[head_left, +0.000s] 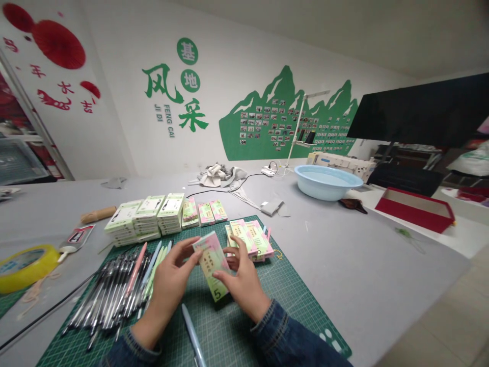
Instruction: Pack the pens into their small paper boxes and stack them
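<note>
Item: small pen box [211, 263], pale green and pink, marked "5", held over the green cutting mat [290, 300] at lower centre of the frame.

Left of centre: heap of black pens [109, 295] with a few pastel ones along its right edge, lying on the mat. One pale blue pen [193, 336] lies apart at the bottom edge, partly cut off.

Left hand [170, 285]: fingers closed on the box's upper left corner and long side.

Right hand [242, 283]: thumb and fingers closed on the box's right side, palm partly behind it.

Handling note: the box looks best steadied by the left hand along its long edge while the right works the end flap; a light pinch should avoid crushing the card.

Right of hands: short stack of like boxes [250, 239], touching the mat.

Not determinable: whether the held box is open or sealed, full or empty; its far end is hidden by the fingers. Print on the box is too small to read.
</note>
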`<move>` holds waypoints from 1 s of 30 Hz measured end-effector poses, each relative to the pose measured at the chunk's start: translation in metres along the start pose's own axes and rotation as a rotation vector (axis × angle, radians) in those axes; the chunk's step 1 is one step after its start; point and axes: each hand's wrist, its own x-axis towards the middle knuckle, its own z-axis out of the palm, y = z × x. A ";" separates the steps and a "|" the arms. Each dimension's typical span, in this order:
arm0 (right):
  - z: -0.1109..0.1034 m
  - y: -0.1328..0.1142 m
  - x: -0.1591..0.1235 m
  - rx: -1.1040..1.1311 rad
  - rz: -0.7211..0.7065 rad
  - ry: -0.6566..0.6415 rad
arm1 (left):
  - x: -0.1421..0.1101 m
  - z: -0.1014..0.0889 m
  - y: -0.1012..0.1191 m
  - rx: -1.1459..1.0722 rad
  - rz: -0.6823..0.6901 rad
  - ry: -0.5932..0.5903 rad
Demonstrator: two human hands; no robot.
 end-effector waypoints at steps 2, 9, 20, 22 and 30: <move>0.008 0.004 -0.011 -0.230 -0.016 -0.007 | 0.007 -0.003 0.000 -0.113 -0.065 0.067; 0.000 -0.008 0.001 -0.670 -0.092 0.156 | 0.015 -0.005 -0.005 -0.156 -0.229 0.095; -0.075 0.018 0.049 -1.090 0.227 0.427 | 0.035 -0.064 0.011 0.262 -0.089 0.124; -0.073 0.022 0.046 -1.085 0.229 0.404 | 0.039 -0.076 0.008 0.475 -0.123 0.125; -0.058 0.012 0.037 -1.055 -0.037 0.480 | 0.026 -0.063 -0.015 1.209 -0.110 -0.207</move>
